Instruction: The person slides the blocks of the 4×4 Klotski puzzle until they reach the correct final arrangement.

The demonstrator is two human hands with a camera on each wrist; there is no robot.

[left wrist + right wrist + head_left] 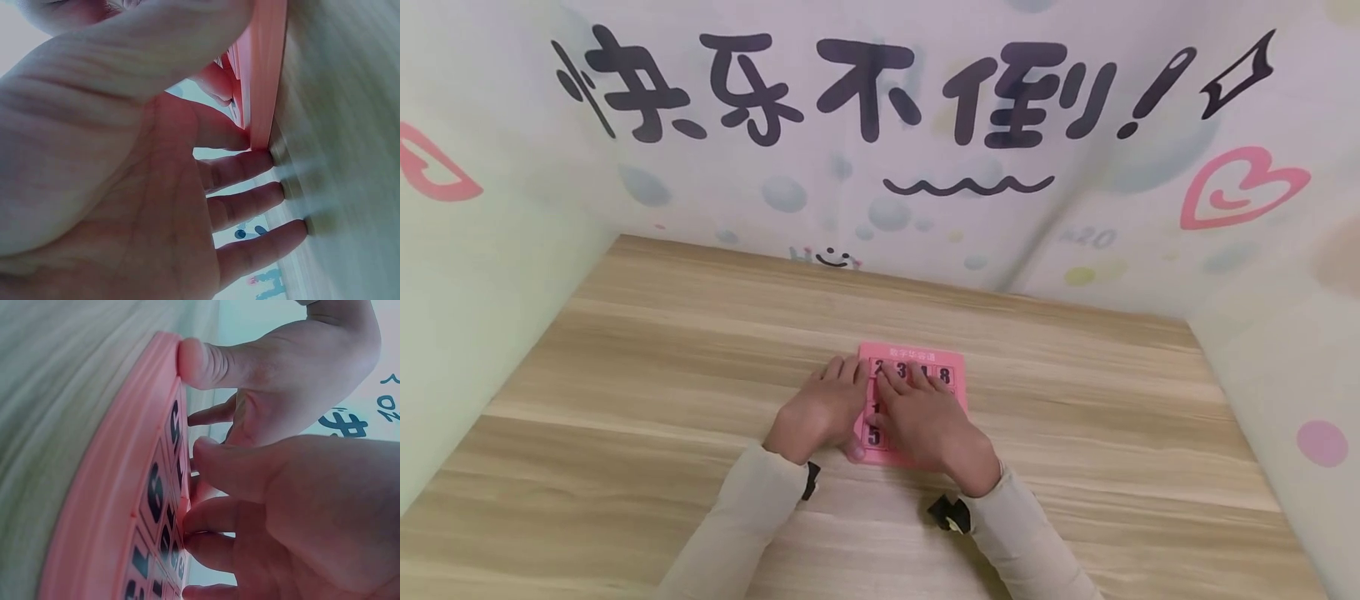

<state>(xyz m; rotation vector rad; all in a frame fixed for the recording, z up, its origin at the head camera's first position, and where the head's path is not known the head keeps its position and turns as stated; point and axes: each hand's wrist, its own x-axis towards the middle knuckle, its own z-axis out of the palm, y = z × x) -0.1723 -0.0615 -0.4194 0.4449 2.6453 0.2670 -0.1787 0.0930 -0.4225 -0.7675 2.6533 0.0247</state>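
A pink number sliding puzzle (pixel 953 357) lies flat on the table, with black digits on its tiles; 2, 3 and 8 show in the top row. My left hand (pixel 822 410) is at its left side. The thumb touches the near left corner and the index finger the left rim, while the other fingertips rest on the table, straight in the left wrist view. Above the tiles, my right hand (pixel 925 421) spreads its fingers, with fingertips touching the puzzle's face in the right wrist view. That hand hides most of the middle and right tiles.
The wood-grain table (pixel 647 375) extends around the puzzle on all sides. Behind it stands a white printed backdrop (pixel 820 167) with large black characters, and pale walls flank the table. Both sleeves have a black piece (pixel 951 512) near the wrist.
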